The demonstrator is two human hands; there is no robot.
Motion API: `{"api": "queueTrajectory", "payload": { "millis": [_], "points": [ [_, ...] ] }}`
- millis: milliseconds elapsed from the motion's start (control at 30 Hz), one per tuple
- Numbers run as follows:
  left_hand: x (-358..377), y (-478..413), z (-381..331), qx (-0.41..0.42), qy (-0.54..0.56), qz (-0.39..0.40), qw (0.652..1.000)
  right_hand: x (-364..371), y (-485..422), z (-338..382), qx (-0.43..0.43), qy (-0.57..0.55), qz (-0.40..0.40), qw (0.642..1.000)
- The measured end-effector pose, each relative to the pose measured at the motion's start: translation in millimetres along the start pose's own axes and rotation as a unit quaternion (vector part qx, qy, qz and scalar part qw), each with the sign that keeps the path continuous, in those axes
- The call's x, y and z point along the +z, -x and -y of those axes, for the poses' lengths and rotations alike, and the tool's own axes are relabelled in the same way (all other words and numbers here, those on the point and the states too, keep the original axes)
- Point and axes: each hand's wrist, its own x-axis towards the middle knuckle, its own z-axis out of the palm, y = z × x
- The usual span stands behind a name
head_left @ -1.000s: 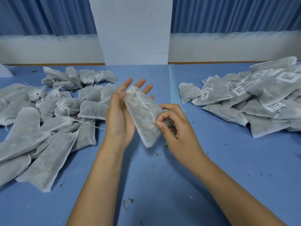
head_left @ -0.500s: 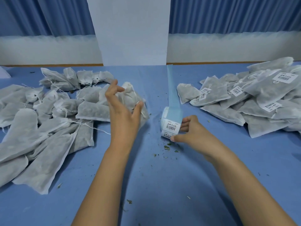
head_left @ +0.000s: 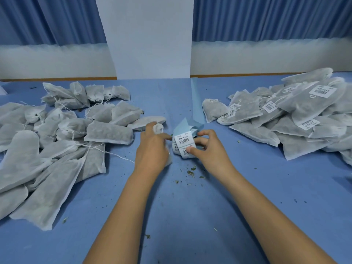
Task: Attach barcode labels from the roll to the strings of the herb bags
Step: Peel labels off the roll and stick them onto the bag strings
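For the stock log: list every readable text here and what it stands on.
Label roll in the right hand, top two labels: barcodes with a line of characters, too blurred to read.
Labels on the right pile's herb bags: barcodes and print, too small to read.
No other text shows.

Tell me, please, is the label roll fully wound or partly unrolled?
Partly unrolled: a blue backing strip trails from the roll across the table.

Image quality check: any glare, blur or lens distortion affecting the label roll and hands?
Head view: lighting soft and even, no glare, faint arm shadows on the table; head view: label roll barcodes sharp between left hand and right hand; head view: wide-angle stretch enlarges the forearms near the bottom edge.
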Motion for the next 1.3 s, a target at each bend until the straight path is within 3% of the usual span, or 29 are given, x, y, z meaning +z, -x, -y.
{"api": "queueTrajectory", "payload": {
  "millis": [200,367,500,633,1000,1100,1200,1300],
  "points": [
    [-1,8,-16,0.078,0.09,0.023,0.993,-8,1,4,0.023,-0.152,-0.053,0.987],
    [-18,7,-17,0.113,0.094,-0.127,0.981,-9,5,5,0.068,-0.219,-0.055,0.972],
    [-16,8,-20,0.174,0.094,-0.006,0.98,-6,9,8,0.025,-0.208,-0.022,0.978],
    [-16,5,-16,0.143,0.117,0.071,0.98,-7,12,7,0.008,-0.174,-0.008,0.985],
    [-16,5,-15,0.088,0.19,0.037,0.977,-15,10,8,0.013,-0.15,0.03,0.988],
    [-17,6,-19,0.022,0.24,-0.036,0.97,-18,10,9,0.021,-0.132,0.043,0.99],
    [-28,5,-19,-0.024,0.318,-0.147,0.936,-18,9,7,0.023,-0.136,0.005,0.99],
    [-36,6,-18,-0.027,0.373,-0.17,0.912,-13,0,4,-0.006,-0.151,-0.053,0.987]
  ]
}}
